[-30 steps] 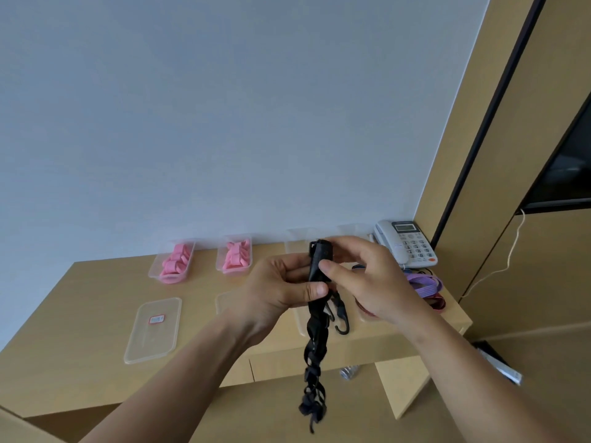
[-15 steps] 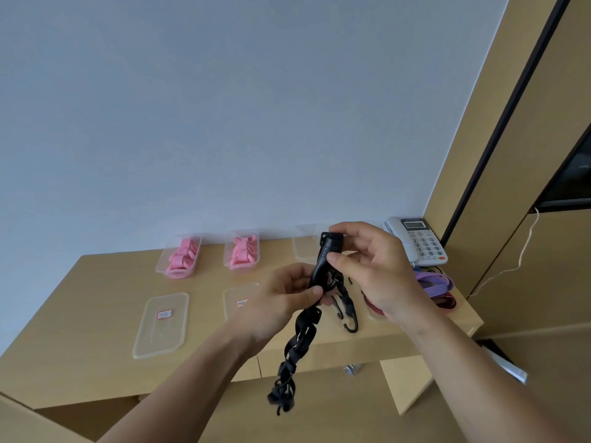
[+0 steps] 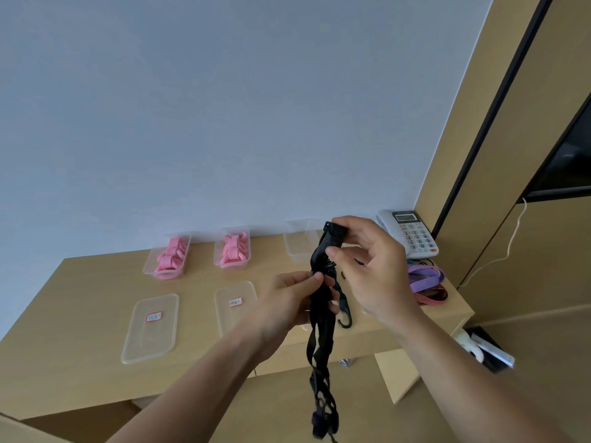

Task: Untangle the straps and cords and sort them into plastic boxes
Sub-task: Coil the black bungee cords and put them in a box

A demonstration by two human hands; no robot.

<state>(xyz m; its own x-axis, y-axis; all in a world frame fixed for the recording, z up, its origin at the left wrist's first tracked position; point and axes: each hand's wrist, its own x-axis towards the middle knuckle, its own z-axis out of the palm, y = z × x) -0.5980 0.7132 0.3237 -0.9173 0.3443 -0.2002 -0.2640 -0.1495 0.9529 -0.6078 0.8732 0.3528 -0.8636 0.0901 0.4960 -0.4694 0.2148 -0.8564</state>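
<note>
I hold a twisted black strap [image 3: 320,356] upright above the front of the wooden table [image 3: 80,318]. My right hand [image 3: 367,266] pinches its top end, a black buckle, between thumb and fingers. Lower down, my left hand [image 3: 287,302] grips the strap's middle, and the braided tail hangs past the table edge. A black hook [image 3: 345,311] dangles beside the strap. Two clear boxes at the back hold pink straps [image 3: 171,259] [image 3: 233,249]. An empty clear box [image 3: 299,243] stands behind my hands. Purple and red straps [image 3: 423,281] lie at the right.
Two clear lids with labels [image 3: 150,327] [image 3: 235,306] lie flat on the table in front of the pink boxes. A white desk phone [image 3: 407,233] sits in the back right corner. Wooden wall panels stand at the right.
My right hand has lifted the buckle end higher. The hanging tail, which had swung left, now hangs straight down. My left hand stays on the strap's middle.
</note>
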